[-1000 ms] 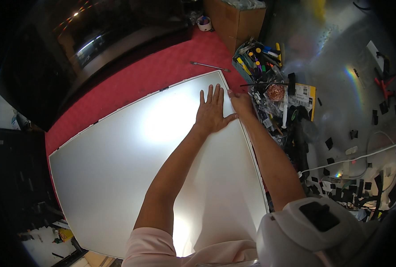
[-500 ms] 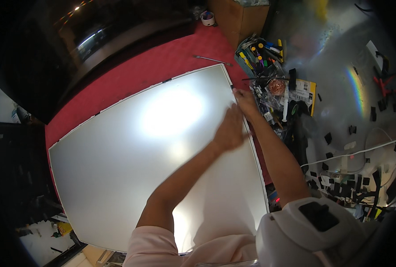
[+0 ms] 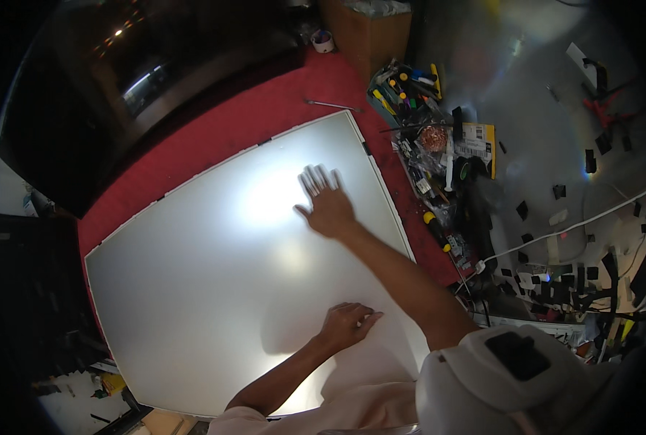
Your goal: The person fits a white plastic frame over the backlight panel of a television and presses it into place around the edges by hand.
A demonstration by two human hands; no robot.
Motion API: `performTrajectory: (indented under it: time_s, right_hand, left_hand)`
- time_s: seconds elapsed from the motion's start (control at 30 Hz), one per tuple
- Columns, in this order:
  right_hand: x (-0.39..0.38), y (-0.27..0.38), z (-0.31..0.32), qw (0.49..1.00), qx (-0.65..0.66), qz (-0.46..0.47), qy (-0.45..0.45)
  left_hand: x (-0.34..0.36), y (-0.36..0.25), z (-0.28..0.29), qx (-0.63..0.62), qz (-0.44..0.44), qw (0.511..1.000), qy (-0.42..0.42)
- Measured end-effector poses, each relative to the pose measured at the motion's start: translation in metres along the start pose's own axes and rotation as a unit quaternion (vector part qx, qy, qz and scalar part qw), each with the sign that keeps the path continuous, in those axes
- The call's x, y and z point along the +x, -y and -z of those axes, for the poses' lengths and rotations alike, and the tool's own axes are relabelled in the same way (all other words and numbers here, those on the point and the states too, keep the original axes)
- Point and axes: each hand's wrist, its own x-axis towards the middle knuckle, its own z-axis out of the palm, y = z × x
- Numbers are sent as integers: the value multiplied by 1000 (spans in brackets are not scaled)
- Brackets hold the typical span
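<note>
A large white rectangular panel [image 3: 192, 312] with a thin pale rim lies flat, a bright glare on its upper middle. Over the glare's right side, my right hand [image 3: 328, 209] is spread open, palm down, at or just above the surface; its fingers are slightly blurred. My left hand [image 3: 346, 325] is closer to my body over the lower right of the panel. Its fingers are curled in toward the thumb, and whatever they may hold is hidden. Small black pieces, such as a black tab [image 3: 367, 148], sit along the panel's rim.
Under the panel spreads a red cloth [image 3: 221, 119]. A big dark screen [image 3: 141, 87] stands behind it. To the right lie a tool bin [image 3: 402, 90], copper wire [image 3: 433, 138], a yellow-black screwdriver [image 3: 437, 230] and a white cable [image 3: 555, 238]. A cardboard box [image 3: 373, 36] is at the back.
My right hand has left the panel's right edge and moved left over the glare, fingers spread. My left hand has drawn back toward my body and curled. The view has shifted slightly.
</note>
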Motion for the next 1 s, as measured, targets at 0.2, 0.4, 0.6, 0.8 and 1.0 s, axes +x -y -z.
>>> performTrajectory:
  time_s: [0.2, 0.4, 0.6, 0.8, 1.0]
  right_hand:
    - [-29, -86, 31, 991, -93, -92, -27]
    - [-82, -68, 35, 995, -27, -69, -66]
    - [-171, -82, 36, 825, 436, -342, -107]
    - [-216, -115, 33, 739, 560, -371, 34]
    - [-259, -99, 60, 811, 454, -357, 96]
  left_hand:
    - [-26, 43, 46, 211, -16, 967, -139]
    - [-35, 60, 56, 311, 80, 946, -40]
    - [-31, 57, 53, 336, 72, 938, -45]
    - [-26, 63, 42, 386, 71, 920, -20]
    - [-33, 66, 44, 368, 62, 927, -51]
